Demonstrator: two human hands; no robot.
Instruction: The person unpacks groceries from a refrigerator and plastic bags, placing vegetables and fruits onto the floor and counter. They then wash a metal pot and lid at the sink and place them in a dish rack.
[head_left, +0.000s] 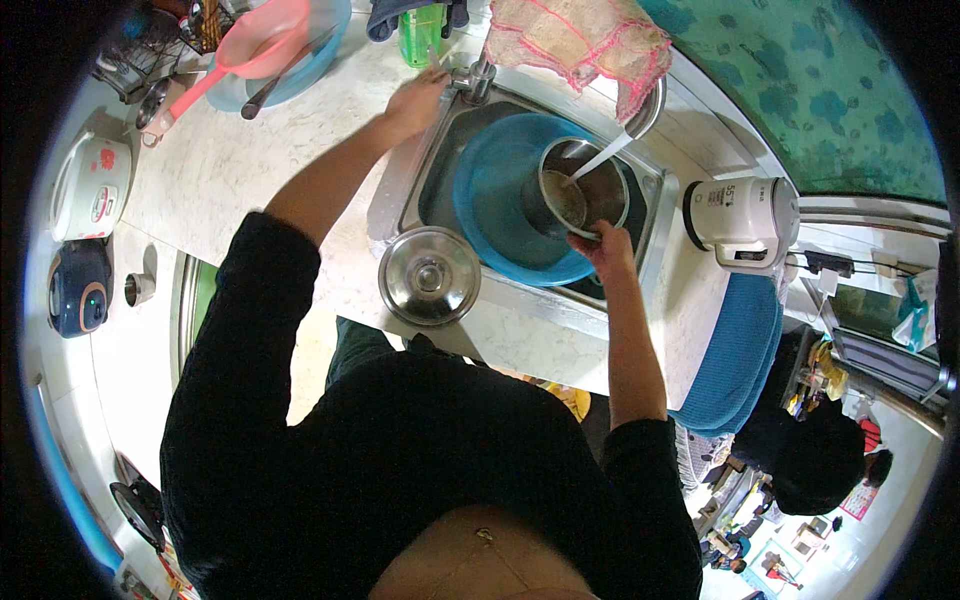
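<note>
My right hand (606, 250) grips the handle side of a metal pot (534, 206), which tilts over a blue plastic basin (487, 214) in the metal sink (437, 184). A stream of water from the faucet (478, 79) runs into the pot, where cloudy liquid shows. At the faucet's lever, my left hand (417, 97) has its fingers closed around or against it; the exact hold is partly hidden. A round metal lid (430, 277) with a knob lies on the counter at the sink's near left corner.
A white electric kettle (739, 223) stands right of the sink, above a blue towel (731, 352). Mesh cloth (581, 37) hangs behind the sink. Back left are a pink ladle (262, 45) and blue bowl (296, 82). A person (810, 457) is far right.
</note>
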